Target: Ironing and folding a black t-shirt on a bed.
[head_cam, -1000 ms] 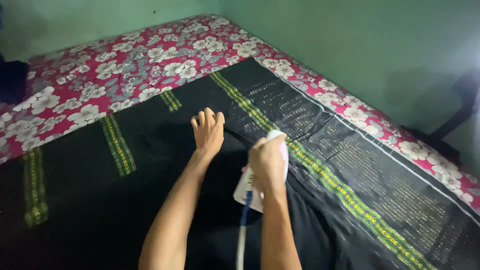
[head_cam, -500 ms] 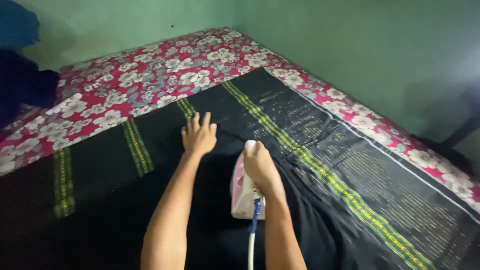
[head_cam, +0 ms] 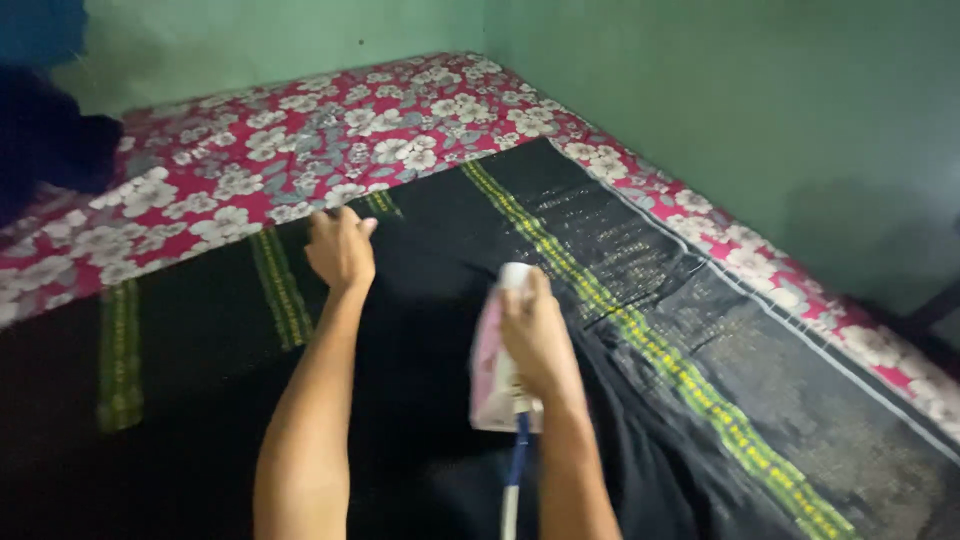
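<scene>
My right hand (head_cam: 535, 330) grips the handle of a pink and white clothes iron (head_cam: 492, 372) that rests on a black cloth (head_cam: 430, 270) with green and yellow patterned bands. A blue and white cord (head_cam: 514, 478) runs from the iron's back toward me. My left hand (head_cam: 340, 247) lies farther out, at the cloth's far edge, with its fingers curled on the fabric near a short green band (head_cam: 281, 288). The picture is blurred, so I cannot tell whether the fingers pinch the cloth.
The cloth lies over a mattress with a red sheet printed with white flowers (head_cam: 250, 150). Green walls (head_cam: 700, 90) meet at the far corner. A dark blue heap (head_cam: 45, 140) sits at the far left. A long green-yellow band (head_cam: 640, 335) crosses the cloth diagonally on the right.
My left hand slid left and farther out to the cloth's far edge, its fingers curling. The iron in my right hand shifted slightly forward. The view swung a little.
</scene>
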